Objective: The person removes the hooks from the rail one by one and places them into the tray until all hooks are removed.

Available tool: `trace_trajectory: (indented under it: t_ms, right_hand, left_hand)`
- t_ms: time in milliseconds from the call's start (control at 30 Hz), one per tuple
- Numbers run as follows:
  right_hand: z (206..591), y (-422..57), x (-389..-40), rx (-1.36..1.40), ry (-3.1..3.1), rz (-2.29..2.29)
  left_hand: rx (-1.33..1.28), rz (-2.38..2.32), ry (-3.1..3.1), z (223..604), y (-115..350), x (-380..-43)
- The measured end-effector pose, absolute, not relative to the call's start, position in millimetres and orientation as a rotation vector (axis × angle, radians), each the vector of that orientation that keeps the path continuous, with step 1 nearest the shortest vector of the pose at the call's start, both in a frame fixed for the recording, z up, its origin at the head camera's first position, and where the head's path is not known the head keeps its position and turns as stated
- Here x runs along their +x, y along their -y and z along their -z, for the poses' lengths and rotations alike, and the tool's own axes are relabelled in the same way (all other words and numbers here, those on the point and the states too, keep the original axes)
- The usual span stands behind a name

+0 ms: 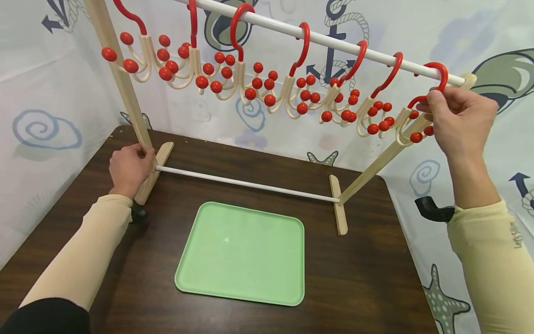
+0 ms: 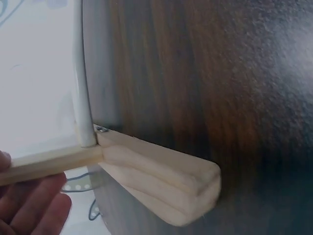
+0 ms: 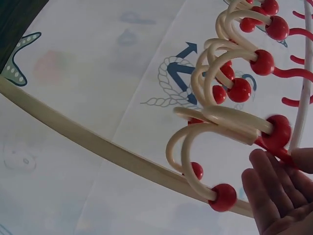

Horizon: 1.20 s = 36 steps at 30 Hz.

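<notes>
My left hand [image 1: 130, 168] grips the wooden rack's left upright [image 1: 129, 99] low down, just above its foot. In the left wrist view, fingers [image 2: 41, 208] wrap round that upright [image 2: 58, 161], beside the white lower rod [image 2: 83, 98] and the wooden foot [image 2: 161, 171]. Up at the rack's right end, my right hand [image 1: 465, 118] pinches the red hook [image 1: 441, 76] of the last multi-prong hanger [image 1: 402, 124]. This hanger [image 3: 230, 120] has cream prongs tipped with red balls, and its hook hangs over the white top rod [image 1: 342, 44].
Several similar hangers [image 1: 239, 76] line the top rod to the left. A light green tray [image 1: 242, 253] lies on the dark wooden table [image 1: 354, 287] in front of the rack. The right upright [image 1: 375, 164] slants down to its foot [image 1: 339, 208]. A patterned sheet [image 1: 200, 111] hangs behind.
</notes>
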State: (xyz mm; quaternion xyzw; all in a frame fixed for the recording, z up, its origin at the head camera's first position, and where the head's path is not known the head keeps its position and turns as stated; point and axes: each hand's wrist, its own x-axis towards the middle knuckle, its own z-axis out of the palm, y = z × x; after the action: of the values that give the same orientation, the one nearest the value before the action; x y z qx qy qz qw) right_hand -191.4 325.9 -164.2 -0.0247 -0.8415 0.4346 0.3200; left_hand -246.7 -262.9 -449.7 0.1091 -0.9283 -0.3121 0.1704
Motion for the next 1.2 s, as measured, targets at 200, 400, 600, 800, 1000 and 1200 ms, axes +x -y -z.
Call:
trace_trajectory:
  t_ms: [200, 400, 600, 800, 1000, 1200]
  right_hand:
    - [159, -317, -183, -0.052, 2.071, -1.082]
    - [159, -323, -180, -0.003, 2.012, -1.029]
    - [166, -331, -171, 0.044, 1.934, -0.954]
    - [172, -326, -154, 0.045, 1.839, -0.928]
    - [180, -318, -126, -0.017, 1.875, -0.868]
    - [210, -312, -103, 0.139, 1.907, -0.936]
  left_hand:
    - [0.340, 0.895, 2.608, 451, 258, -249]
    - [0.348, 0.875, 2.637, 451, 261, -249]
    - [0.351, 0.837, 2.663, 449, 262, -249]
    - [0.359, 0.826, 2.670, 448, 260, -247]
    - [0.364, 0.808, 2.682, 449, 259, -246]
    - [0.348, 0.799, 2.669, 451, 260, -246]
